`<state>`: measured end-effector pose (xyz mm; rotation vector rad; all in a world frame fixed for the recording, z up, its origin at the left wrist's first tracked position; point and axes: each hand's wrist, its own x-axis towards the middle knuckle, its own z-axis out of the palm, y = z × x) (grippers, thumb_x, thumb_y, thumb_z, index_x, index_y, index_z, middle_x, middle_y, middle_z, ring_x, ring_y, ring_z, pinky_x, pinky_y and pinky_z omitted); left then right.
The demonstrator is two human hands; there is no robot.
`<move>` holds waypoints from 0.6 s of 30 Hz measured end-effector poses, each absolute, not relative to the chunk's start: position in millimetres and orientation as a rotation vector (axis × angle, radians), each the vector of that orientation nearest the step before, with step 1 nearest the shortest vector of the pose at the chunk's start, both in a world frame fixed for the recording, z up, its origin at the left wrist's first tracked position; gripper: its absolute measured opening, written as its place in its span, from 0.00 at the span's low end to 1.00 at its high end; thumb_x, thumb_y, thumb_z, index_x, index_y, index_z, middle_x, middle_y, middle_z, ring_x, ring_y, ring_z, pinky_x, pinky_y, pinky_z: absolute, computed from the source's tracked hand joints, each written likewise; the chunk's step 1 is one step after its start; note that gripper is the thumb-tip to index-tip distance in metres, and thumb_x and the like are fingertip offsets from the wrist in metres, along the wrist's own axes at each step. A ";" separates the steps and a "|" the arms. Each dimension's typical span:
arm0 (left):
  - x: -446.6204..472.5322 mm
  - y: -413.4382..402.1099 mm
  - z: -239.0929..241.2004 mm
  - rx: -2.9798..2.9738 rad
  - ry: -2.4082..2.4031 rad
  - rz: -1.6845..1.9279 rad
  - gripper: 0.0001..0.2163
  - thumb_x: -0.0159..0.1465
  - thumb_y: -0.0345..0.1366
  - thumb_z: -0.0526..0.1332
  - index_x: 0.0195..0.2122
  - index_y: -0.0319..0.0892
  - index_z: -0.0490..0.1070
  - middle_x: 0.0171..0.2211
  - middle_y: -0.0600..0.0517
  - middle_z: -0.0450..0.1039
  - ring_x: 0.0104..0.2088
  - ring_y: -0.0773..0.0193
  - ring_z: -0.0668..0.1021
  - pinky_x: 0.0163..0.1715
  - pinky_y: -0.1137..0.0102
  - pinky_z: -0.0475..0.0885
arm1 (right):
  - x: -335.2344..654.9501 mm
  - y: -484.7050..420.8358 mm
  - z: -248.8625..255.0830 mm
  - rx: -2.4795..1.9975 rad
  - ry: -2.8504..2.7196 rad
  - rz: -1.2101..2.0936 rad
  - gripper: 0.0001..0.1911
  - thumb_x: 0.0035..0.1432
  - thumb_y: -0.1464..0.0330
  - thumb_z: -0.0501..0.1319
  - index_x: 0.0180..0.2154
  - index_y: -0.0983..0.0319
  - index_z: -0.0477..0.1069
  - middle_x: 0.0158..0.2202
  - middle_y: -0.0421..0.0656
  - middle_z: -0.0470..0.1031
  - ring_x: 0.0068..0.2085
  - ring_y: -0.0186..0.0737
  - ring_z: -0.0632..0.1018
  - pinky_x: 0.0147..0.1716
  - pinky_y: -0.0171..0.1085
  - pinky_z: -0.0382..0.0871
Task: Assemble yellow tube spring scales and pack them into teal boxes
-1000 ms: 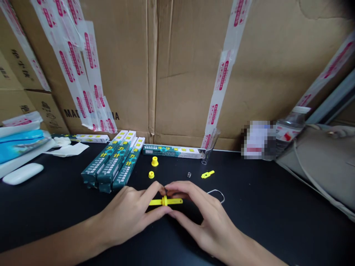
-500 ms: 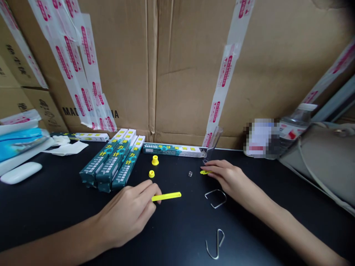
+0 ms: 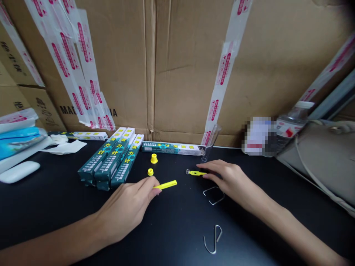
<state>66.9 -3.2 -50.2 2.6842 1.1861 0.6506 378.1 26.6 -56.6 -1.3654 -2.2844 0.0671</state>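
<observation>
My left hand (image 3: 133,201) is closed around a narrow yellow plastic strip (image 3: 168,184), whose holed end points right. My right hand (image 3: 226,177) holds the end of a smaller yellow plastic piece (image 3: 196,173) near the thumb, its index finger stretched out above. A small coiled spring (image 3: 188,171) lies against or right beside that piece's left end; I cannot tell whether they are joined. Below the right hand are a bent metal wire loop (image 3: 214,195) and a metal S-shaped hook (image 3: 215,240). Two yellow plastic caps (image 3: 154,159) stand beyond the left hand.
A clear tube (image 3: 211,144) leans at the back by a thin box (image 3: 172,148). Several teal boxes (image 3: 111,160) are stacked left, near a white mouse-shaped object (image 3: 20,172) and tissues (image 3: 66,147). A bottle (image 3: 291,127) and grey bag (image 3: 327,159) stand right, cardboard (image 3: 188,92) behind.
My right hand has moved the small yellow piece left to the spring, and more of the piece shows. The strip in my left hand now tilts up more at its right end.
</observation>
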 end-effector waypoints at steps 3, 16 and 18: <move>64.0 -1.6 -53.0 2.726 1.113 0.769 0.11 0.66 0.22 0.44 0.37 0.45 0.61 0.26 0.57 0.69 0.25 0.66 0.77 0.24 0.73 0.66 | 377.7 22.1 -45.8 -1.373 -2.266 0.059 0.13 0.65 0.73 0.61 0.49 0.62 0.77 0.46 0.49 0.81 0.48 0.49 0.79 0.49 0.47 0.73; 67.1 -4.4 -50.2 2.592 1.171 0.770 0.07 0.74 0.35 0.49 0.44 0.47 0.65 0.34 0.56 0.76 0.31 0.64 0.80 0.29 0.71 0.69 | 355.6 -12.9 -8.0 -1.318 -2.573 0.942 0.10 0.45 0.61 0.77 0.30 0.54 0.80 0.40 0.39 0.70 0.47 0.43 0.74 0.48 0.39 0.67; 68.7 -4.8 -49.0 2.596 1.171 0.766 0.06 0.74 0.39 0.51 0.45 0.47 0.66 0.36 0.56 0.78 0.33 0.63 0.82 0.30 0.71 0.70 | 352.3 -14.5 -8.6 -1.296 -2.593 0.948 0.07 0.50 0.62 0.74 0.28 0.55 0.80 0.40 0.39 0.69 0.49 0.43 0.73 0.50 0.40 0.65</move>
